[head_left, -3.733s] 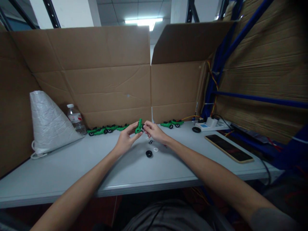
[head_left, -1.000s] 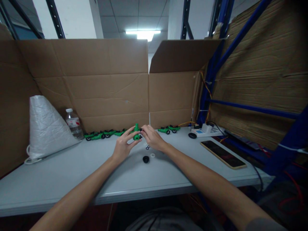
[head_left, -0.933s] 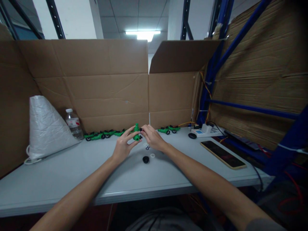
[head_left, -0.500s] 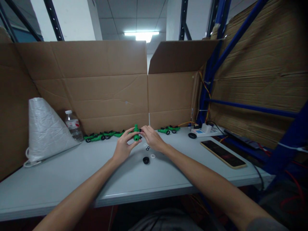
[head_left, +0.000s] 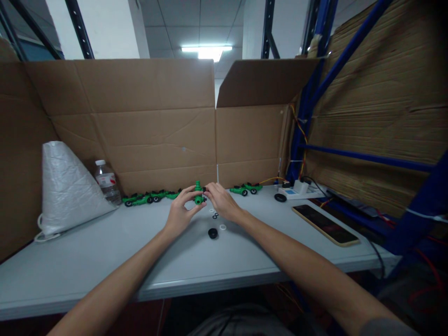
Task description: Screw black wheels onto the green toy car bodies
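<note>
My left hand (head_left: 179,212) holds a green plastic piece (head_left: 198,199) upright above the table, its thumb and fingers closed around it from the left. A narrower neck sticks up at its top, and small black parts show on its right side. From the right, my right hand (head_left: 223,201) pinches at that side; the fingertips meet at a small dark part that is mostly hidden. On the table below lie a round black cap-like part (head_left: 213,233), a white ring (head_left: 223,227), and small black rings (head_left: 215,215).
Green toy-like assemblies with black wheels (head_left: 138,199) line the back left; more (head_left: 246,189) stand right of my hands. A silvery bag (head_left: 70,191) and water bottle (head_left: 107,182) are at left. At right are a phone (head_left: 325,225), power strip (head_left: 303,190) and black disc (head_left: 280,198).
Almost nothing differs. Both hands stay on the green piece in the same pose, and the whole view has shifted very slightly.
</note>
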Tool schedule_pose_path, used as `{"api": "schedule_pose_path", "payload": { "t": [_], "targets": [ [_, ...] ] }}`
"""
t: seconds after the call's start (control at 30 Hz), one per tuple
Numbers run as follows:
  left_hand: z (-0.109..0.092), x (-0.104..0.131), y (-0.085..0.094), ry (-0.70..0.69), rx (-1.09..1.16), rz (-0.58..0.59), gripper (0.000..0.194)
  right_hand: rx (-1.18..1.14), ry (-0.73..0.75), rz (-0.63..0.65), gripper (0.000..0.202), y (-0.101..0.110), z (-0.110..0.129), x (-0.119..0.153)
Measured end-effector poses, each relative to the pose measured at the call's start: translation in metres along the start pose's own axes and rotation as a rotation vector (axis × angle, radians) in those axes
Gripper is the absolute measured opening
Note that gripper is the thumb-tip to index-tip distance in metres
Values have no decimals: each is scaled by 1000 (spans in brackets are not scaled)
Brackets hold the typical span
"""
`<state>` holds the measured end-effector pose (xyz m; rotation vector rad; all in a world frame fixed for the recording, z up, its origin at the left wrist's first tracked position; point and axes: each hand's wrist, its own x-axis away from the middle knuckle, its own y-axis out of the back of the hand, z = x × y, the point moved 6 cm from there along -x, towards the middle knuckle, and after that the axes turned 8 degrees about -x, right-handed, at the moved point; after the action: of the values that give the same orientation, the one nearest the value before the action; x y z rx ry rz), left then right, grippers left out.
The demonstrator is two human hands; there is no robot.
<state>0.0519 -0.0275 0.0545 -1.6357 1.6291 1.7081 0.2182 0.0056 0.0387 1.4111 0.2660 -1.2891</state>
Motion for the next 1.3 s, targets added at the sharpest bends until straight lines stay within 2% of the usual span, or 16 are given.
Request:
{"api": "schedule_pose_path", "payload": {
  "t": [0.33,0.63,1.3],
  "targets": [
    [7,2,-5,61,102,-17,33,12,-31,24,19,-2,1,1],
    [5,0,-2,6,2,8,32,0,-44,23,18,-2,0,1],
    [7,0,-3,10,35,-1,41,30,-32,7,16,0,0,1]
  ]
}}
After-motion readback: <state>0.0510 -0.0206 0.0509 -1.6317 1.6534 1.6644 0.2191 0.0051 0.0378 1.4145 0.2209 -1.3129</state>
